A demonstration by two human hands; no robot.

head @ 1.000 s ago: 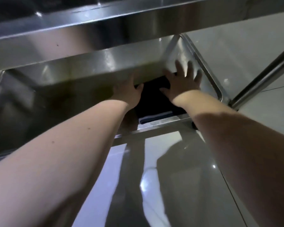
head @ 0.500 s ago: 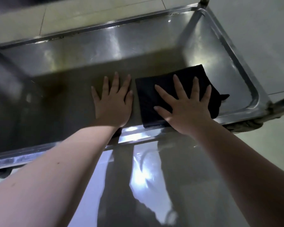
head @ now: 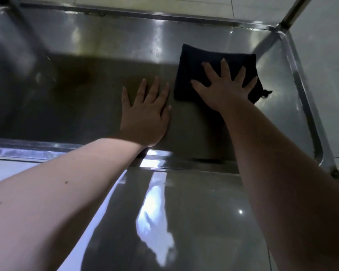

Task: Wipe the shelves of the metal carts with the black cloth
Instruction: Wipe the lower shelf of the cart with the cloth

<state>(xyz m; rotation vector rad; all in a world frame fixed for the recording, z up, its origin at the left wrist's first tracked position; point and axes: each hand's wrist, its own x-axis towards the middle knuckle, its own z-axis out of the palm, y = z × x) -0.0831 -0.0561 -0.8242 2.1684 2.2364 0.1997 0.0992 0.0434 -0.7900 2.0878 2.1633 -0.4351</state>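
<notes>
both hands flat on the metal cart shelf, black cloth under the right one

the right hand (head: pixel 226 89) lies open with fingers spread, palm pressing the folded black cloth (head: pixel 207 61) onto the shelf (head: pixel 106 45) toward its right end, near the raised rim. the left hand (head: pixel 145 114) rests open and flat on bare metal just beside the cloth, its fingers close together, not touching it. a cart post (head: pixel 294 11) rises at the far right corner. glossy floor (head: pixel 184 222) lies below the near rim.
</notes>
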